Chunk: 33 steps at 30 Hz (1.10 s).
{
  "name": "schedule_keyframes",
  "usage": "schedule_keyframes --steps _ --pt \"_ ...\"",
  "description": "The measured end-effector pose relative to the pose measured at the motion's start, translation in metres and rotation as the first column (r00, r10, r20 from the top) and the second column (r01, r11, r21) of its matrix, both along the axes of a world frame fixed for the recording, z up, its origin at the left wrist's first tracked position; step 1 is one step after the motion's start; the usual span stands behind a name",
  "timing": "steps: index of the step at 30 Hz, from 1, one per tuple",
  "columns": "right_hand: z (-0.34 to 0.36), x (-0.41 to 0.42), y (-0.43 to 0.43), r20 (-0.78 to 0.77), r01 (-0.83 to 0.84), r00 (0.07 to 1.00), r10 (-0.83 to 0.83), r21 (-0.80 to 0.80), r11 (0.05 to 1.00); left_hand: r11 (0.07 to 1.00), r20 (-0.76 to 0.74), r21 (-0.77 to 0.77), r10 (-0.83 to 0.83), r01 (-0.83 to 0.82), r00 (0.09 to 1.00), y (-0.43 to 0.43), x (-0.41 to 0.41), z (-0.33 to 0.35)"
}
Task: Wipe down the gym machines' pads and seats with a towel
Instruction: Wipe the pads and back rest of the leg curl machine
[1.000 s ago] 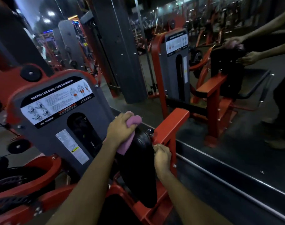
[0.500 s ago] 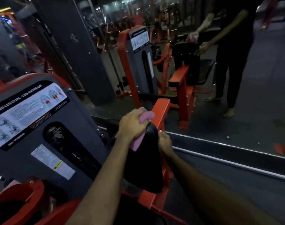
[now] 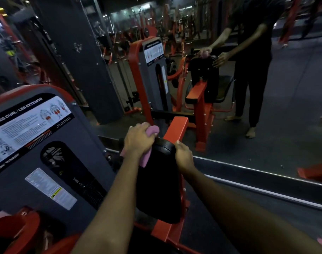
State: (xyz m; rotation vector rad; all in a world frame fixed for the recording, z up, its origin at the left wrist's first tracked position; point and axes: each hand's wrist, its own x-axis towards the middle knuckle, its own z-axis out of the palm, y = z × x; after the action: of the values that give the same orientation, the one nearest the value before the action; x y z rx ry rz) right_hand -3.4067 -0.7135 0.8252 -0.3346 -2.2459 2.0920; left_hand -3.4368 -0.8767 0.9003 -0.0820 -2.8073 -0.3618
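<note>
While left hand (image 3: pixel 138 142) clutches towel (image 3: pixel 152 132) atop the upright pad (image 3: pixel 158 182), right hand (image 3: pixel 184 156) clasps its edge.

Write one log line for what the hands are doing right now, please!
step: wipe pad top | left hand: grips pink towel on black pad | right hand: holds pad's right edge

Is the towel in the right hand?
No, the left hand grips the pink towel on top of the black pad, while the right hand holds the pad's side.
</note>
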Motion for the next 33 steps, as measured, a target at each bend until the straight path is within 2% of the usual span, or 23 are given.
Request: schedule_keyframes --steps 4,7,9,11,12,14,16,17,20,23,26,29,33 --pt "0.007 -0.003 -0.030 -0.026 0.145 0.989 -0.144 0.063 0.987 0.992 -0.059 0.027 -0.125 0.126 0.990 -0.005 0.012 -0.012" --pt "-0.003 -0.002 -0.041 -0.146 0.274 0.957 -0.252 0.162 0.948 0.992 -0.019 0.000 -0.130 0.130 0.991 -0.033 0.000 -0.003" --pt "-0.009 -0.005 -0.043 -0.180 0.319 0.942 -0.282 0.227 0.920 0.992 -0.089 0.100 -0.071 0.080 0.994 -0.043 -0.013 0.014" --pt "-0.012 -0.007 -0.044 -0.214 0.346 0.930 -0.298 0.242 0.906 0.973 -0.155 0.198 -0.086 0.116 0.984 -0.034 -0.025 0.034" --pt "-0.012 -0.008 -0.044 -0.243 0.364 0.920 -0.308 0.238 0.900 0.976 -0.114 0.169 -0.120 0.138 0.986 -0.025 -0.031 0.042" --pt "-0.014 -0.006 -0.044 -0.292 0.388 0.902 -0.318 0.225 0.894 0.987 0.154 -0.025 -0.154 0.159 0.976 -0.002 -0.039 0.048" --pt "-0.017 -0.006 -0.044 -0.309 0.385 0.898 -0.314 0.206 0.900 0.959 0.404 -0.202 -0.102 0.197 0.909 0.014 -0.038 0.034" --pt "-0.017 -0.007 -0.043 -0.314 0.384 0.897 -0.312 0.202 0.901 0.946 0.429 -0.248 -0.086 0.208 0.899 0.017 -0.034 0.025" --pt "-0.017 -0.007 -0.043 -0.321 0.389 0.893 -0.316 0.197 0.900 0.958 0.236 -0.235 -0.110 0.166 0.966 0.010 -0.023 0.004" --pt "-0.015 -0.007 -0.043 -0.304 0.376 0.902 -0.305 0.209 0.903 0.976 0.071 -0.193 -0.084 0.097 0.994 -0.010 -0.023 -0.001" --pt "-0.013 -0.007 -0.042 -0.298 0.370 0.907 -0.297 0.227 0.901 0.994 0.081 -0.086 0.075 -0.068 0.994 -0.041 -0.035 0.000" --pt "-0.011 -0.005 -0.044 -0.290 0.373 0.908 -0.302 0.235 0.898 0.976 0.102 -0.068 0.212 -0.206 0.972 -0.044 -0.037 0.005" --pt "-0.009 -0.003 -0.045 -0.295 0.396 0.901 -0.317 0.264 0.880 0.972 -0.002 -0.160 0.172 -0.170 0.985 0.005 -0.013 -0.001"
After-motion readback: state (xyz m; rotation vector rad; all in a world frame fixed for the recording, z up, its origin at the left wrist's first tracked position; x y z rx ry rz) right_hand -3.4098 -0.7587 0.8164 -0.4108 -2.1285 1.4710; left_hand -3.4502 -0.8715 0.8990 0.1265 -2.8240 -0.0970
